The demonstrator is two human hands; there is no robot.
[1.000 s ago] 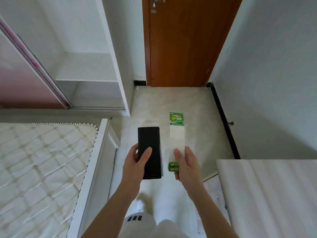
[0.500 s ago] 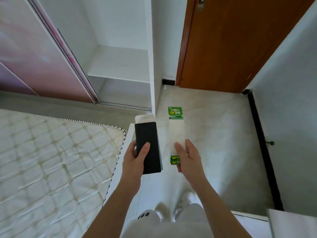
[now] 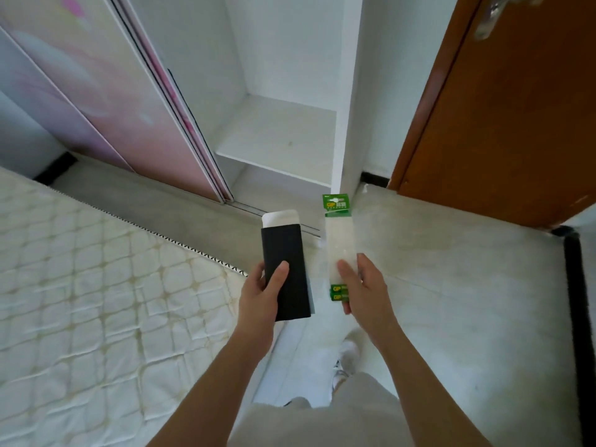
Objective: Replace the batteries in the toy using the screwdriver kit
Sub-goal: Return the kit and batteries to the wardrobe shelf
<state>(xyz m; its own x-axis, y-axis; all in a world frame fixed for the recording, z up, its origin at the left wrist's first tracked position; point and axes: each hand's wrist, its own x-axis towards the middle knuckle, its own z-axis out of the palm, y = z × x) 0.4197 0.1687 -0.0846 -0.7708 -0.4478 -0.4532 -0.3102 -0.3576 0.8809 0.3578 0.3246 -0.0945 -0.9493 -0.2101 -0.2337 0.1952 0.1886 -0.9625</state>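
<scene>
Gripping a flat black rectangular kit case (image 3: pixel 285 272), the left hand (image 3: pixel 261 295) curls round it; the right hand (image 3: pixel 367 295) pinches a clear, green-topped plastic battery pack (image 3: pixel 338 240), both above the pale floor (image 3: pixel 451 269). No toy shows. Pinched low, the floppy pack could slip and drop.

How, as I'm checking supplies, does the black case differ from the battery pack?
The black case is opaque and wider; the battery pack is clear, narrower, with a green header. The left hand holds the case; the right hand holds the pack. A white insert pokes from the case's top; green batteries sit at the pack's bottom. Both point away, side by side.
</scene>
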